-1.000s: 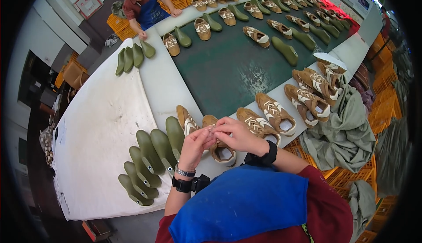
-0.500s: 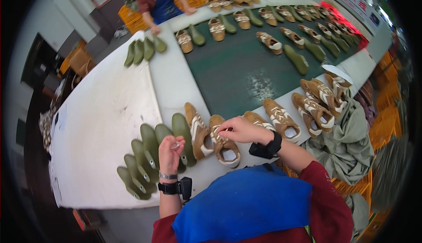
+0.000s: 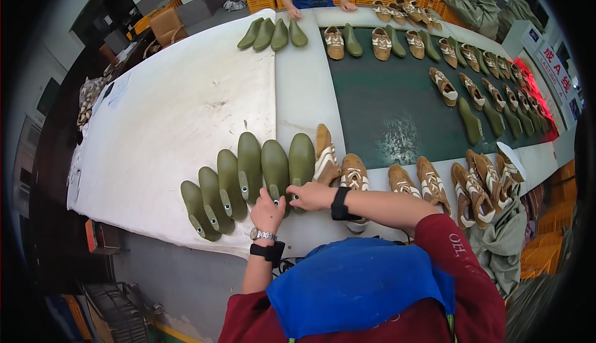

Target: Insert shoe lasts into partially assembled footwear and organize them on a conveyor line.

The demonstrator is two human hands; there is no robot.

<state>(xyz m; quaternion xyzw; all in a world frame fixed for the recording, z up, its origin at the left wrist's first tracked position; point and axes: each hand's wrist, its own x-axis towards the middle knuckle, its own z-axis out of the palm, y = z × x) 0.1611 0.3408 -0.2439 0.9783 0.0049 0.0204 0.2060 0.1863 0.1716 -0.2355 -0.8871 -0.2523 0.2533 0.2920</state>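
A row of green shoe lasts stands along the near edge of the table, heels toward me. My left hand (image 3: 268,211) is closed at the heel of one green last (image 3: 275,163), thumb and fingers by its round hole. Right beside it, my right hand (image 3: 312,196) pinches the heel of the rightmost last (image 3: 302,157); its fingertips partly cover that heel. A tan shoe with white stripes (image 3: 325,157) leans just past this last. Another tan laced shoe (image 3: 354,172) lies under my right forearm, which hides part of it.
More tan shoes (image 3: 433,181) line the near edge to the right, by a grey-green cloth (image 3: 496,243). Shoes and lasts rest in rows on the dark green belt (image 3: 379,104). Across the white table (image 3: 186,113), a co-worker's hand (image 3: 293,14) is near other lasts (image 3: 280,34).
My view has turned left, so the scene sits farther right. My right hand has gone from above a tan shoe to the rightmost last; my left, raised with something small and clear, is down at a last.
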